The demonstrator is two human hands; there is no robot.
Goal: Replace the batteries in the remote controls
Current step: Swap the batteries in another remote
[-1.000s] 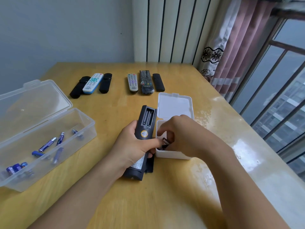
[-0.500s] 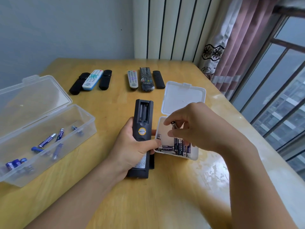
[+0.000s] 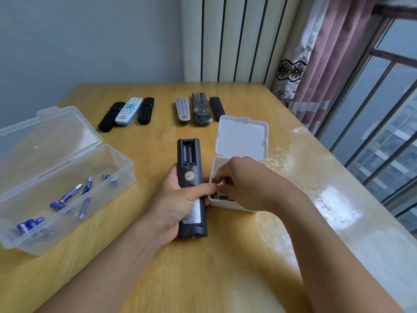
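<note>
With the left hand (image 3: 180, 199) gripping the black remote (image 3: 191, 188), its battery bay empty, the right hand (image 3: 242, 179) pinches a fresh battery (image 3: 226, 180) inside the white box (image 3: 228, 203) beside the remote; next, seat it in the bay.

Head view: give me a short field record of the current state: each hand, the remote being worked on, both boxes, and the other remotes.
left hand: grips the black remote, back side up
battery bay: open, looks empty
right hand: in the small white box, fingers pinching a battery
small white box: lid open, beside the black remote, dark batteries inside
clear box: lid open, loose blue batteries inside
other remotes: two groups of three at the far side of the table
</note>
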